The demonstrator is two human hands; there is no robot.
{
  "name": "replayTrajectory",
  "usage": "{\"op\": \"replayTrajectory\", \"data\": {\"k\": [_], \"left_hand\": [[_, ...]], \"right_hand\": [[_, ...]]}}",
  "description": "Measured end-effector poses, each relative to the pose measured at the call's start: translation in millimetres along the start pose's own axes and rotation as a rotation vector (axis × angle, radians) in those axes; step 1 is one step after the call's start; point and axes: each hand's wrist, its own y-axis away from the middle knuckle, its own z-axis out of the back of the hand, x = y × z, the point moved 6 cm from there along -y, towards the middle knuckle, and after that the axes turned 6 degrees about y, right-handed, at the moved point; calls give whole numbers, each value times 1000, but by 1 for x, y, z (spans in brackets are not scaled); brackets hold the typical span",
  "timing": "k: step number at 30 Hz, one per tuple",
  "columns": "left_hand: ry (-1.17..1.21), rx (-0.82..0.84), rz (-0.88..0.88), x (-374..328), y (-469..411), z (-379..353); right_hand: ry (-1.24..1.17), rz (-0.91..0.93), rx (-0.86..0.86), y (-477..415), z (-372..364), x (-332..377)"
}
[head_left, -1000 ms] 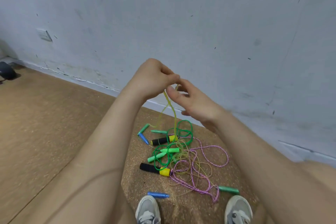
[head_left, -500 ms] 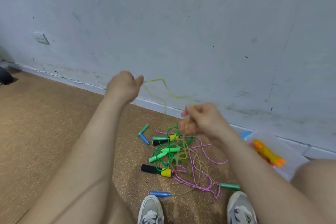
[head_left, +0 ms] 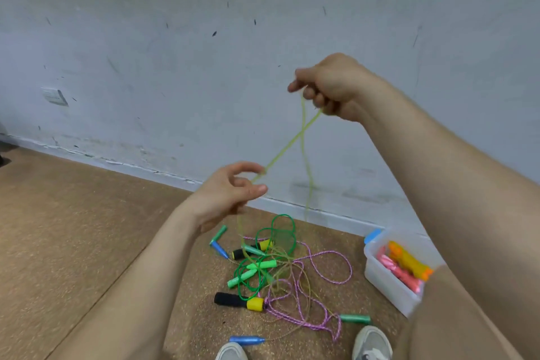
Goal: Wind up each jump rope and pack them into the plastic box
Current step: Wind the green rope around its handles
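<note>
A thin yellow-green rope (head_left: 287, 145) runs taut between my two hands and trails down into a tangle of jump ropes (head_left: 280, 275) on the floor. My right hand (head_left: 331, 86) is raised high against the wall, its fingers curled round the rope. My left hand (head_left: 230, 193) is lower and nearer the pile, with the rope passing between its thumb and fingers. The pile holds a green rope, a pink-purple braided rope, a black-and-yellow handle (head_left: 238, 300) and green and blue handles. The clear plastic box (head_left: 388, 280) stands to the right with orange and pink rope parts inside.
A grey wall rises just behind the pile, with a white skirting along its foot. My two shoes (head_left: 371, 343) stand at the bottom edge, close to the ropes. Brown cork-like floor stretches to the left. A wall socket (head_left: 54, 96) sits at the left.
My right hand has risen from low over the pile to high by the wall, pulling the yellow-green rope up. My left hand has dropped lower and toward the centre. The box has come further into view.
</note>
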Motion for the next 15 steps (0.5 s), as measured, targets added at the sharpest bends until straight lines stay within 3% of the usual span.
{"op": "replayTrajectory", "data": {"k": [2,4,6,12,15], "left_hand": [[-150,-163,-89,-12,-8,1],[-246,-137,-102,-19,-19,-22],[-337,-93,-124,-16,-33,-45],[-700,19,116,43,-28,-47],[-372,-119,103,9,-18,-38]], "right_hand": [[145,11,205,11,-7,3],[103,45,365,22,-15,12],[-4,84,382,27,-12,28],[-446,233,-147,21,74,64],[-536,98,-310,10,94,24]]}}
